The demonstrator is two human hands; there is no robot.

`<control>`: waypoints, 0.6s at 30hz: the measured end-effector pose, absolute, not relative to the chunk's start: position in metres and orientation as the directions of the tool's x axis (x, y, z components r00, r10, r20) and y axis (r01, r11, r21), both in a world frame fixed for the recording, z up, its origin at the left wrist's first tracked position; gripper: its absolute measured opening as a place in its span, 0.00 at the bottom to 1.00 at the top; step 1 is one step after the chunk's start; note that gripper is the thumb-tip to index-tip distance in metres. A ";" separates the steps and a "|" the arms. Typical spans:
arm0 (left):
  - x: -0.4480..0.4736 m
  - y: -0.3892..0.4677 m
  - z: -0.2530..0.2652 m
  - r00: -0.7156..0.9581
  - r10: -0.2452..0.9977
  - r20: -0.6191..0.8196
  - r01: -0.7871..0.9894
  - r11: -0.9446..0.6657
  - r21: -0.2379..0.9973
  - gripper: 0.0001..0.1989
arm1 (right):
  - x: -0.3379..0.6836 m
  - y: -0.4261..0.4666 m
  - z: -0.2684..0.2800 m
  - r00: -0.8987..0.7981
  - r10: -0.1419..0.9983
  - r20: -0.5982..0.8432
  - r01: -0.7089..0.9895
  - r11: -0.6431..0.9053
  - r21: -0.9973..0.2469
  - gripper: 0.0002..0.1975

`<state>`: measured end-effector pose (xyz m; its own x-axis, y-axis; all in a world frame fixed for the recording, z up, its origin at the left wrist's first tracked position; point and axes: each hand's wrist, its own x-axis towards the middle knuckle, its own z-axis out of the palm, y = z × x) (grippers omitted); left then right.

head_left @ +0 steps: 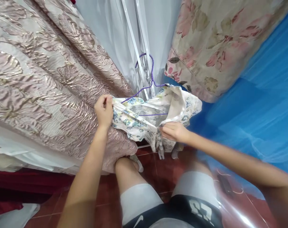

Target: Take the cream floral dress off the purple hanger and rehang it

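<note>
A white garment with a blue and yellow floral print (127,122) hangs from a purple hanger (153,71) in front of me. My left hand (104,109) is closed on the garment's left shoulder edge, beside the hanger's left arm. Lower and to the right, my right hand (173,131) pinches the edge of the neck opening, near the middle of the garment. The opening gapes, so the pale lining and the hanger's bottom bar show inside. The garment's lower part is foreshortened beneath my hands.
Pink textured floral fabric (51,79) hangs along the left. Behind the hanger are white cloth (103,19) and white straps (132,34). A pink floral cloth (220,47) and blue tulle (260,95) hang at right. The floor (106,193) is red tile.
</note>
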<state>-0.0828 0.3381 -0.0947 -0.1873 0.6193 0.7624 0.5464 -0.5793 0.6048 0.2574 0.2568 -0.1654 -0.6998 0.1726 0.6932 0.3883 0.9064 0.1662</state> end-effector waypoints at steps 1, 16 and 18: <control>-0.094 0.338 -0.106 -0.234 0.629 0.741 0.528 -0.558 0.640 0.29 | 0.256 0.254 -0.168 -0.696 0.177 0.696 0.378 0.914 0.146 0.14; 0.002 0.218 -0.191 0.127 0.857 0.499 0.368 -0.508 0.779 0.16 | 0.268 0.220 -0.216 -0.689 0.652 0.316 0.595 0.758 -0.266 0.10; 0.028 0.214 -0.176 0.275 0.810 0.518 0.330 -0.585 0.741 0.14 | 0.268 0.219 -0.218 -0.636 0.755 0.158 0.704 0.652 -0.282 0.07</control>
<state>0.0284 0.2144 -0.1758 0.2748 0.8102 0.5177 0.3301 -0.5852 0.7406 0.2679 0.2191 -0.2179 -0.6362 0.7552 0.1582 0.7038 0.6520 -0.2822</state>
